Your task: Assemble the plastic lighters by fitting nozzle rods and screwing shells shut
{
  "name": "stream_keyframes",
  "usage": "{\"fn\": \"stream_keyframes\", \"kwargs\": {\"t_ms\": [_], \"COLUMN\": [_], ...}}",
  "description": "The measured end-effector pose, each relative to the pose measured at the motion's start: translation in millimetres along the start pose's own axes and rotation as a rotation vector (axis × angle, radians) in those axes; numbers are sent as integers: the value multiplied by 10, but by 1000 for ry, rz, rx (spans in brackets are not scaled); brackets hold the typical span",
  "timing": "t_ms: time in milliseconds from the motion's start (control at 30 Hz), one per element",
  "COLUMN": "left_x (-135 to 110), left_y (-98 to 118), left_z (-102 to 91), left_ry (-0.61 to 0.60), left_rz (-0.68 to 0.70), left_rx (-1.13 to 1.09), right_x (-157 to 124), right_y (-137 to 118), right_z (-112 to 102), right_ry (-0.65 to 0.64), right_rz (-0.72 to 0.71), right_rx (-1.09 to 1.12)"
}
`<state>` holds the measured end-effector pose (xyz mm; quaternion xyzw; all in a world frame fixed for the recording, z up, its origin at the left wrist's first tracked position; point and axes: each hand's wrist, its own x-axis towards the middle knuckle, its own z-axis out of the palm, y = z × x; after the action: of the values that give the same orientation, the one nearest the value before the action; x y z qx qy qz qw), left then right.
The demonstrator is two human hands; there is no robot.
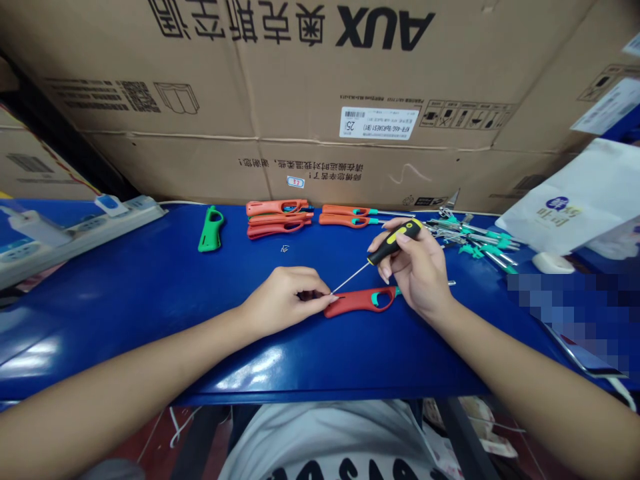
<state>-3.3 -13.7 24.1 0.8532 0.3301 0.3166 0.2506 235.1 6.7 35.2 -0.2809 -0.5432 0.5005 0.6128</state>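
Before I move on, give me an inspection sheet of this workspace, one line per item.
Surface: glossy blue tabletop, glare patches.
Job's things: red lighter lying on it; screwdriver, tip by the lighter's left end; behind, green casing, stack of red and orange casings, two orange lighters; heaped teal-and-metal parts, right; tiny metal pieces, unidentifiable.
Clutter: white bag, far right.
Hands: left hand with fingertips at the screwdriver tip, grip unclear; right hand holds the screwdriver handle.
Cables: white cable, lower right; power strip with plugs, left.
Surroundings: large cardboard box behind.
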Motion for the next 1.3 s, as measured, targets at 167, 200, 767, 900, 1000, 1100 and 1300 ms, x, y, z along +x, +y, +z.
{"fn": "stream_keyframes", "kwargs": {"t_ms": [167,200,767,900,1000,1100,1300], "left_x": [3,3,-17,-17,-17,-22,-17], "left_y": [10,10,-27,-21,-17,-21,-34], "left_z": [-7,-7,8,12,14,17,35], "left_ry": [10,9,3,9,15,25,37], "left_rz": [20,21,43,40,42,45,45], "left_rx": [1,3,58,57,50,39,21], "right_x": [2,1,-41,-38,-39,-44,-57], "right_y": [6,5,-61,-69,-67,-63,-45], "right_z": [-7,-6,54,76,93,105,96], "right_ry": [-13,-15,-56,-39,-37,-42,-74], "right_rz": [-12,-13,-61,-55,-63,-76,-99], "right_rx": [0,-1,-75,-89,-103,-120,-158]}}
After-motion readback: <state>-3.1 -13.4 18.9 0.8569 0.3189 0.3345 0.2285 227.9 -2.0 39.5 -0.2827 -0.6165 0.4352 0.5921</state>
